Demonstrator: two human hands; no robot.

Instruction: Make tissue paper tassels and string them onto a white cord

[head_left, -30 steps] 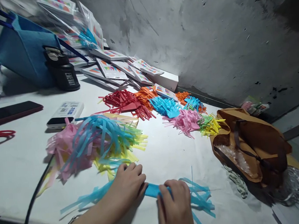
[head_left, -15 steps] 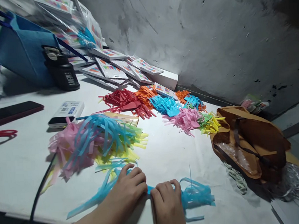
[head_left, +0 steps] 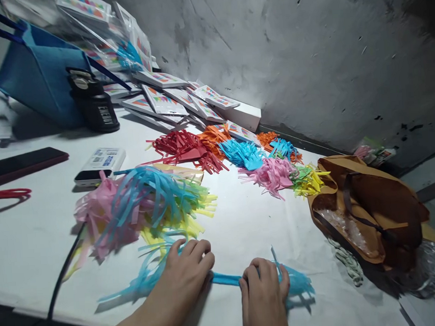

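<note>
A blue paper tassel (head_left: 226, 279) lies across the white tabletop near the front edge, its middle rolled into a narrow band and its fringed strips fanning out at both ends. My left hand (head_left: 190, 268) is closed with curled fingers over the band's left part. Over the right part, close to the fringe, my right hand (head_left: 264, 290) is closed on it too. The band shows bare between the hands; my fingertips are partly hidden. Just beyond my left hand lies a pile of pink, blue and yellow fringed tassels (head_left: 149, 196).
Red tassels (head_left: 187, 150), pink tassels (head_left: 272, 174) and other colours lie farther back, before flat printed packets (head_left: 165, 102). At left are a black bottle (head_left: 98, 106), a phone (head_left: 26, 162), a white power bank (head_left: 101, 162) and a cable (head_left: 64, 275). A brown bag (head_left: 371, 212) stands at right.
My right hand has slid right along the tassel, away from my left hand. More of the rolled blue band shows between them. My left hand has barely moved.
</note>
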